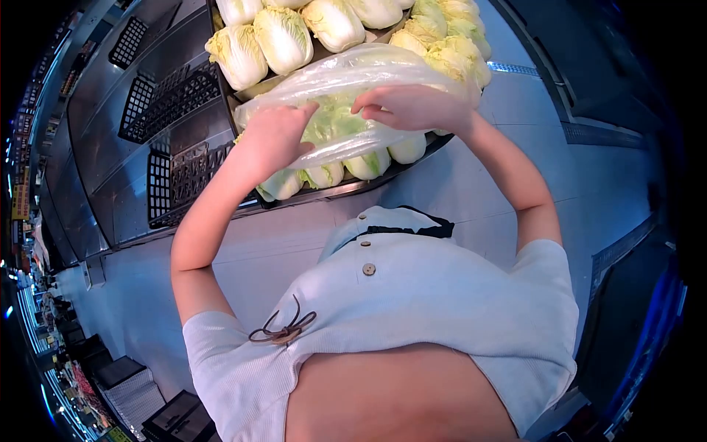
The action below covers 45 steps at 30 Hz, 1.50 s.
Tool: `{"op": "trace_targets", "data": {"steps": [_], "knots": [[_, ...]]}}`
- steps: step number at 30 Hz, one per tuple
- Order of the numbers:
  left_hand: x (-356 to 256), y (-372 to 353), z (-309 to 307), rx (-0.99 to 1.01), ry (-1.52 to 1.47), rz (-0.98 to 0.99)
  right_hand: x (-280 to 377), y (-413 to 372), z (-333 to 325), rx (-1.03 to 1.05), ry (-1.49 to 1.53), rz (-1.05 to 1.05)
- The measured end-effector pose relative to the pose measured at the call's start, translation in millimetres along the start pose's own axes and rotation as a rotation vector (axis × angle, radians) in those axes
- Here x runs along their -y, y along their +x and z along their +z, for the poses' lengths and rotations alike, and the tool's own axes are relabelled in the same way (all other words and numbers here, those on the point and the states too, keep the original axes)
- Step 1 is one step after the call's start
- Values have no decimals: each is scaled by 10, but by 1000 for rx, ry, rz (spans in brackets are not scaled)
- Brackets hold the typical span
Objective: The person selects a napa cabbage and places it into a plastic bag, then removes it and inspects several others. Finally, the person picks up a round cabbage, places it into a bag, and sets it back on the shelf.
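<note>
A clear plastic bag (368, 65) is spread across a display of napa cabbages (282, 40), and pale green leaves show through it. My left hand (276, 138) is at the bag's left part, its fingers curled and the thumb pointing inward. On the right side of the bag, my right hand (416, 109) has its bent fingers turned toward the left one. Both hands appear to grip the film, though the exact contact is partly hidden. More cabbages line the front edge below the bag.
Black plastic crates (184, 180) stand on metal shelving (99, 162) to the left. Grey floor tiles (508, 177) lie right of the display. A light-coloured garment (412, 287) covers my body below. Stacked goods (132, 394) are at the lower left.
</note>
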<state>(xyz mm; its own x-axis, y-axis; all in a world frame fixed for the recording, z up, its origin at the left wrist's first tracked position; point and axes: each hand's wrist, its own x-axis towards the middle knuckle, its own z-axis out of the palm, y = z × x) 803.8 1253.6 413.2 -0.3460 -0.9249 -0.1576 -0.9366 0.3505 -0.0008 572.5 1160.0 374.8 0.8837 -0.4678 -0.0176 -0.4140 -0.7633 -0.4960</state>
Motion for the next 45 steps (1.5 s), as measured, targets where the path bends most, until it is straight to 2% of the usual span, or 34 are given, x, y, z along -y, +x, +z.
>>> {"op": "trace_targets", "data": {"steps": [3,4,5,7,8,11,12,15,16,19,21,22,24,27,28,31,32,34,35,37,38,41,42,44,45], "knots": [[-44,42,52,0,-120,183,10,65,135,144,101,-2],[-107,63,-21,91,-161,140,-3,68,194,160,102,24],[-6,117,140,-30,-234,271,-3,77,242,177,106,49],[54,206,235,-64,-356,380,-20,105,255,244,70,87],[85,288,251,29,-387,381,-31,112,259,280,54,106],[245,503,391,55,-356,208,-75,59,301,225,67,239],[395,611,510,-119,45,271,-44,34,261,206,66,318],[587,731,566,-367,-36,115,-256,-42,230,104,169,301],[572,759,430,-264,-112,30,-366,-71,240,102,120,341],[553,833,276,-119,44,-99,-590,-91,144,136,4,416],[545,898,250,-23,36,-50,-688,-131,-128,219,-32,411],[522,943,197,12,12,-18,-682,-64,-349,375,-47,509],[422,1048,60,102,-38,-7,-770,-87,-640,307,-101,488],[225,1249,-184,66,-84,-4,-1077,-115,-940,228,-86,435],[202,1313,-163,-105,-118,69,-1204,-104,-1036,203,-63,412],[32,1624,-340,72,-265,25,-1534,-19,-1336,274,107,351],[14,1683,-267,4,-355,44,-1548,-72,-1358,186,208,356],[7,1753,-34,-136,-529,79,-1709,-80,-1184,20,276,143],[-13,1757,29,-263,-460,148,-1765,-71,-1090,-63,312,38],[-154,1747,48,-513,-313,290,-1689,-50,-959,-73,384,7],[-325,1712,24,-741,-236,319,-1654,-43,-924,-70,419,-5],[-924,1523,120,-999,-413,115,-1609,85,-963,131,383,274],[-1107,1483,218,-1029,-468,12,-1486,95,-1043,98,381,313],[-1438,1445,472,-1068,-589,-203,-1440,96,-978,-18,414,204],[-1452,1416,555,-1059,-614,-247,-1433,101,-966,-83,433,153]]}}
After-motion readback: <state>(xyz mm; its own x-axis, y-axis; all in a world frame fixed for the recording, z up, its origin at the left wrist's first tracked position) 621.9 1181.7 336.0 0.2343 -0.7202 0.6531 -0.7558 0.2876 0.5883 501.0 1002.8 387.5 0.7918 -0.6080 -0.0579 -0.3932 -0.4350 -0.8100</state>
